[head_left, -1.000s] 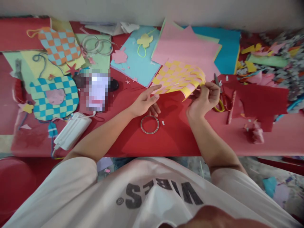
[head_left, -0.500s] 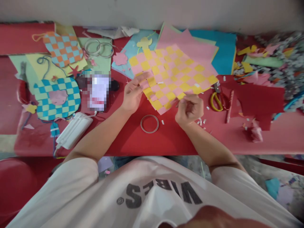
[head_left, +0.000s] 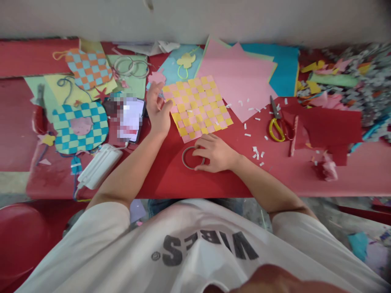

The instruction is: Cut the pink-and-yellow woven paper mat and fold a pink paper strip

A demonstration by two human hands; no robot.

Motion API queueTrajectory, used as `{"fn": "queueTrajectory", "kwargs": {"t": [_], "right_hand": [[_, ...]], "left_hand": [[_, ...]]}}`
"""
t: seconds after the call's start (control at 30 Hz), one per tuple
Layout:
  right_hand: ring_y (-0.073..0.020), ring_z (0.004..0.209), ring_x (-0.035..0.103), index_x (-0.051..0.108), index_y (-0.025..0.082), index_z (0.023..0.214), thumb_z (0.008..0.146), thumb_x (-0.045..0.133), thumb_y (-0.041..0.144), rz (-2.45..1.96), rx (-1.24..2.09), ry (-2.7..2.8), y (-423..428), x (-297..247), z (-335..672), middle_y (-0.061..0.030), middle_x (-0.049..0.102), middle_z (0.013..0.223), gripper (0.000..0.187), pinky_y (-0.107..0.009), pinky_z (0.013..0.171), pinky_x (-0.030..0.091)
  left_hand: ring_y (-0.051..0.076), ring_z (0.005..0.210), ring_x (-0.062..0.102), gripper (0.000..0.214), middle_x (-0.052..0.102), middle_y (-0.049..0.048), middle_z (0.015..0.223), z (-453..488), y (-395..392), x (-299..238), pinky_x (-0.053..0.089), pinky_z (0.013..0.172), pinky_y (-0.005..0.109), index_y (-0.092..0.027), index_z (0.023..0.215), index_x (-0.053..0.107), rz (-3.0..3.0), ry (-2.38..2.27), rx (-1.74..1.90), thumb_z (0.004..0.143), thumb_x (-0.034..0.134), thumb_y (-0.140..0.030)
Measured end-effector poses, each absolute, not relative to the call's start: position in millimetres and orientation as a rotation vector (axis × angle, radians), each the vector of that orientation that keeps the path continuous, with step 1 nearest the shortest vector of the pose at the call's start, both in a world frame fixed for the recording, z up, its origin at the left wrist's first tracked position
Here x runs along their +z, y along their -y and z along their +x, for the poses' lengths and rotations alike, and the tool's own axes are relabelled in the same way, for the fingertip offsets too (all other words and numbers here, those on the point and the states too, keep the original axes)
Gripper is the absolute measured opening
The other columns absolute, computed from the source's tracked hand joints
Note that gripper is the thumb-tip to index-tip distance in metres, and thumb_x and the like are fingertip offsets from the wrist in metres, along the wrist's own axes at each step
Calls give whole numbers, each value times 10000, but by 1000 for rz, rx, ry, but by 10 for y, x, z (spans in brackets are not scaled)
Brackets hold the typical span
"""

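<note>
The right hand lies on the table over a thin ring, its fingers curved across it, just below the near corner of the woven mat. From this angle it's hard to say whether those fingers are pinching the ring or only resting on it. The left hand is loosely open and holds nothing, its fingertips just beside the mat's left edge.

The mat has just changed most: no longer held and worked between the hands, it now lies flat on the red table, a yellow and pink check, while the right hand has moved down to the ring. White paper snips are scattered to the right, near yellow-handled scissors. Beyond the mat lie a pink sheet and a teal sheet.

Left of the left hand are a pixelated phone and a white charger. Farther left lies a teal checked mat, with an orange and blue checked mat beyond it. Red paper lies at the far right.
</note>
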State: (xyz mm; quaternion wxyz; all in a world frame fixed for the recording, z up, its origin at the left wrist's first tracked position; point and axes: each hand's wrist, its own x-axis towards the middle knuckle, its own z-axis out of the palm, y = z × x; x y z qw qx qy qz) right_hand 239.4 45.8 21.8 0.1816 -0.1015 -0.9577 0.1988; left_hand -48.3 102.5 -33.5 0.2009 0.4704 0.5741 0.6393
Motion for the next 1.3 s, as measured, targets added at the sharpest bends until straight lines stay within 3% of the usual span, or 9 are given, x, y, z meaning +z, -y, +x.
{"fn": "queueTrajectory", "kwargs": {"t": [0.1,0.2,0.3,0.47,0.6,0.77,0.9,1.1,1.3], "right_hand": [[-313,1070,634,741,196,1006,996,753,383,-218,498,2860,-328,238,2312,-132,749,1095,187,-479,921,455],[-297,1052,639,719,190,960,1036,626,196,-259,412,2852,-253,167,2223,-113,760,1013,119,-478,946,413],[-285,1010,666,690,201,995,1050,593,192,-326,391,2684,-293,93,2188,-95,782,992,112,-497,1006,423],[-219,756,662,585,270,1076,996,625,167,-426,488,2164,-446,19,2260,-13,754,872,137,-490,988,552],[-275,841,700,570,297,1094,981,622,206,-549,445,1940,-502,-81,2298,-34,733,828,154,-486,848,600],[-252,760,691,591,291,1075,973,652,241,-584,441,1958,-543,-125,2294,-27,728,818,129,-459,795,583],[-230,717,716,643,263,1119,1015,605,247,-583,437,2058,-557,-101,2287,-31,752,818,112,-455,860,579],[-213,648,676,649,248,1003,1060,607,297,-673,409,2000,-581,-132,2282,-16,710,725,87,-404,788,570],[-216,665,693,664,257,973,1059,645,388,-741,428,1979,-594,-112,2303,-28,737,745,158,-415,777,561]], "left_hand": [[307,1563,519,366,674,55,1478,-434,-882,-111,492,1254,567,-386,1235,710,1401,-1584,1956,936,770,-589],[267,1212,714,349,742,58,1284,-384,-751,118,591,1084,486,-358,1179,769,1416,-1376,2005,911,812,-577],[216,1003,766,309,779,51,1152,-268,-612,259,624,969,424,-303,1137,778,1335,-1278,1798,990,727,-570],[204,1046,774,325,797,75,1164,14,-352,272,614,979,384,-261,1184,750,1487,-1294,1671,1019,716,-539],[268,1339,727,485,693,137,1523,170,-214,215,588,1129,457,-314,1487,641,1740,-1154,1474,1054,663,-530],[291,1413,691,615,643,154,1589,263,-117,204,601,1168,482,-342,1617,542,1852,-1068,1403,1035,696,-467],[301,1422,690,528,714,134,1514,269,-69,267,599,1192,518,-331,1554,620,1967,-1072,1343,1034,690,-397],[298,1392,710,496,736,132,1486,271,-52,330,617,1155,531,-321,1525,640,2207,-1106,1284,1031,650,-285],[286,1276,755,259,792,103,1354,289,-8,392,630,1108,522,-317,1256,717,2120,-1157,1344,1005,690,-262]]}}
